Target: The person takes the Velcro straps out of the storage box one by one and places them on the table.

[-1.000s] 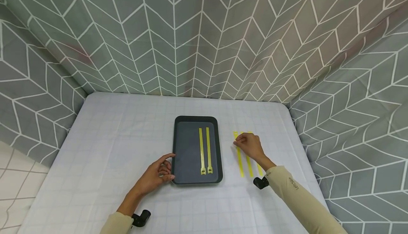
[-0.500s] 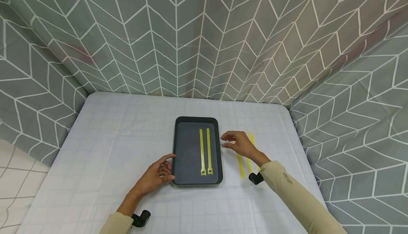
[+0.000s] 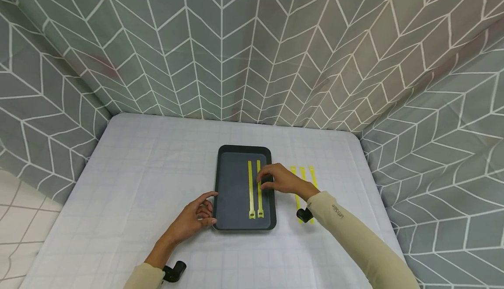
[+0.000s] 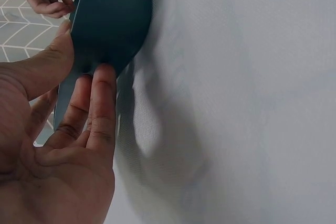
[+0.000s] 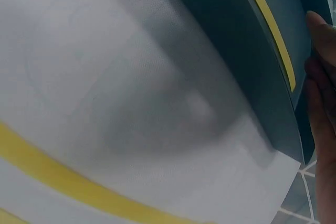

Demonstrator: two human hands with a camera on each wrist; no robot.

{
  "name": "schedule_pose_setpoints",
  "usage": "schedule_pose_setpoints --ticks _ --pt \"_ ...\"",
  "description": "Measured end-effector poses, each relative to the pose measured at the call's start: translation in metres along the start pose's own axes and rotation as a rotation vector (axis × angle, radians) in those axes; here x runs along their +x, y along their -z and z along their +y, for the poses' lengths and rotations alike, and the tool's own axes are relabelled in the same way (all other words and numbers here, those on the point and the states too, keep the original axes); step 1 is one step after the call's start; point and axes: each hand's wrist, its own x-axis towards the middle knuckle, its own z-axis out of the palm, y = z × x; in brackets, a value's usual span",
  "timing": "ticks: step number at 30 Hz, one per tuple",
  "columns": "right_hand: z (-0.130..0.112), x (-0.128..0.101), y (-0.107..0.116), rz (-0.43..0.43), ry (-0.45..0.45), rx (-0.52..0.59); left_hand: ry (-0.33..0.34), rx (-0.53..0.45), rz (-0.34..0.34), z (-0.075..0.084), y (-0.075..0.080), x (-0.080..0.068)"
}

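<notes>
A dark tray lies mid-table with two yellow strips side by side in it. My right hand hovers over the tray's right side, fingers curled at the right-hand strip; the strip lies flat, and a pinch cannot be made out. My left hand holds the tray's near left corner, thumb on the rim and fingers against the edge. Three more yellow strips lie on the cloth right of the tray.
The table wears a pale grid-patterned cloth. Grey chevron fabric walls it in at the back and both sides. Black wrist mounts sit on both sleeves.
My right hand left the strips on the cloth and moved left, over the tray's rim to the right strip inside. The left hand and the tray stayed put.
</notes>
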Motion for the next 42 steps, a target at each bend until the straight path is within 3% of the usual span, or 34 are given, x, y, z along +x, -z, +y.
schedule_pose_setpoints --ticks 5,14,21,26,42 --pt "0.001 0.015 -0.006 -0.076 0.02 -0.007 0.005 -0.001 0.005 0.001 0.0 -0.001" --pt "0.004 0.032 -0.012 -0.132 0.101 -0.103 0.025 0.002 0.008 0.002 0.0 -0.001" --pt "0.0 0.038 -0.014 -0.229 0.153 -0.252 0.017 0.02 0.011 0.002 0.0 0.0" --pt "-0.001 0.043 -0.018 -0.28 0.171 -0.298 -0.001 0.039 0.016 0.003 0.0 0.0" --pt "-0.003 0.046 -0.021 -0.31 0.205 -0.346 0.011 0.051 0.021 0.003 -0.001 0.001"
